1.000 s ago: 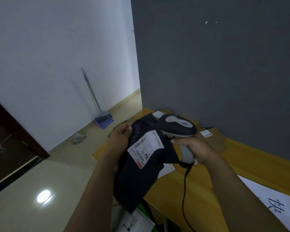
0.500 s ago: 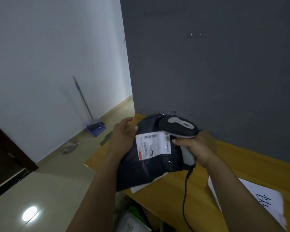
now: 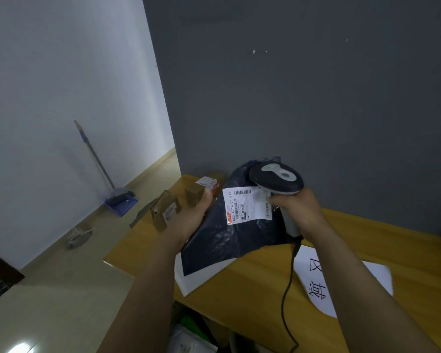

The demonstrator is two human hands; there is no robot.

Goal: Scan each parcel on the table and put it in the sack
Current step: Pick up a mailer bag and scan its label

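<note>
– So, head view: where is the parcel?

– At six o'clock of the frame, a dark plastic parcel is held up off the wooden table. The left hand grips its nine o'clock edge. The right hand is clenched round a corded scanner at the parcel's one o'clock, its nose just over the white label.

– What could go wrong?

– The film looks limp, so the label may crease and the scan may miss. The cable trails toward five o'clock and could snag. Brown boxes at nine o'clock sit near the table edge, so a swinging parcel might knock them. I cannot make out the sack.
</note>
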